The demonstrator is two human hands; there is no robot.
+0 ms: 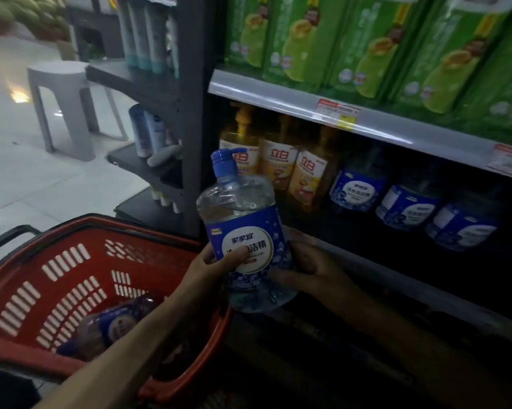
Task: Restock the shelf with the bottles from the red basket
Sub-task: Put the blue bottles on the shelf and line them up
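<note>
Clear blue-labelled pump bottle [243, 231] up, gripped two-handed by the red basket [148, 228].
Left hand [216, 261] curled round the label, thumb across the front; right hand [310, 267] wrapped round the lower side.

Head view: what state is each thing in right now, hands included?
Held bottle: upright, slightly tilted, pump cap on, held by both hands in front of the shelf.
Left hand: gripping the bottle's label.
Right hand: gripping its lower side.
Basket: holds one bottle.
Basket bottle: lying on its side.
Shelved blue bottles: standing in a row.
Yellow bottles: standing beside them.
</note>
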